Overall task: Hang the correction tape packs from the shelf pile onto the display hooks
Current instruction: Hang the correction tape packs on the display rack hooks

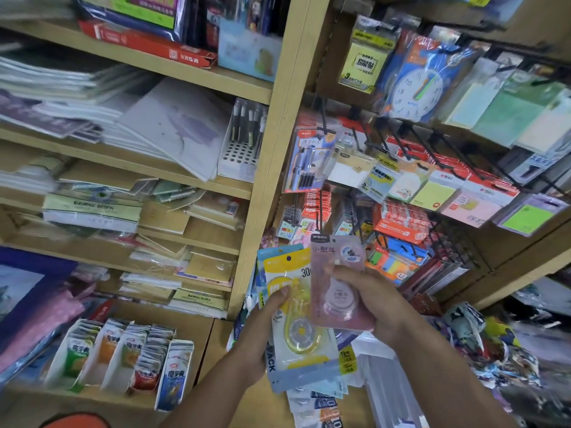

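Gripping a pink pack [336, 282] with curled fingers, the right hand [375, 301] is holding it upright below the hooks [408, 143]. The left hand [262, 329] is pinching a yellow pack [293, 307] atop a fanned stack, thumb pressing its face, above the pile [318, 396].

A wooden shelf unit [216, 78] fills the left of the frame; its upper boards carry a red flat box [145, 44], slanting stacks of notebooks [77, 97] and a white perforated pen box [241, 149]; lower boards hold wrapped envelopes [92, 208]; the bottom ledge [216, 341], lower centre, bears a row of upright sachets [123, 356] and a loose pile of packs [324, 393].
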{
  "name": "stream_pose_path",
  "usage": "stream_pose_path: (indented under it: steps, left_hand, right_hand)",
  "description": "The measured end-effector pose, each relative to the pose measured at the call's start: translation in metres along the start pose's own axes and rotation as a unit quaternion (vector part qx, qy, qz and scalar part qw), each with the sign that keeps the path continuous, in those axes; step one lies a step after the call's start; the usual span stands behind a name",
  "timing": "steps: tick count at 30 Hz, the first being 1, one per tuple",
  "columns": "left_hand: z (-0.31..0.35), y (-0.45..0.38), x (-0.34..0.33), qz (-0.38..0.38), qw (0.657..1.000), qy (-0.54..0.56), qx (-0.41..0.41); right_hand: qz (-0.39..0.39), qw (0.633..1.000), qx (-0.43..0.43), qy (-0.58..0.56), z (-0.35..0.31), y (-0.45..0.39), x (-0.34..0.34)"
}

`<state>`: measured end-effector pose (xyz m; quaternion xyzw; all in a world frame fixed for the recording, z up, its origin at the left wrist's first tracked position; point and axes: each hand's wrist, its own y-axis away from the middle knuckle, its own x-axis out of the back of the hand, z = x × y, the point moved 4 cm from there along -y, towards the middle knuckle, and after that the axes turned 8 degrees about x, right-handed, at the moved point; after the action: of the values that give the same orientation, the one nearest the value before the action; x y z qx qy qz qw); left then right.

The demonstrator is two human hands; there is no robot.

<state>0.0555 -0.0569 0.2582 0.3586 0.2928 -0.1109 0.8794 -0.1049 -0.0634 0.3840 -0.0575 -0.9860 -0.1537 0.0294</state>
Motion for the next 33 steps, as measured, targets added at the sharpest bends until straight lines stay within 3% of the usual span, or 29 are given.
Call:
stream_pose_path:
  steps: [3, 7, 12, 15, 24, 33]
  left_hand:
    - [0.012, 0.007, -0.005, -0.017, 1.000, 0.001, -0.003]
    - [0.023, 0.012, -0.008, -0.009, 1.000, 0.011, 0.012]
    - [0.028, 0.013, -0.008, -0.007, 0.999, 0.034, 0.017]
    - [0.028, 0.013, -0.005, -0.004, 0.999, 0.048, 0.023]
    - [0.027, 0.011, 0.003, 0.016, 0.998, 0.037, 0.038]
    - [0.029, 0.003, -0.004, -0.030, 0.996, 0.077, 0.034]
  right_hand:
    - [-0.016, 0.997, -0.029, -0.069, -0.007, -0.006, 0.004]
    - [0.020, 0.990, -0.031, -0.134, -0.009, -0.017, 0.015]
    - [0.062, 0.983, -0.015, -0.175, 0.003, -0.021, 0.010]
    - [0.050, 0.980, -0.017, -0.194, 0.008, -0.016, 0.000]
    - [-0.027, 0.996, -0.029, -0.079, 0.026, -0.016, -0.008]
    - [0.007, 0.982, -0.015, -0.188, 0.008, -0.024, 0.012]
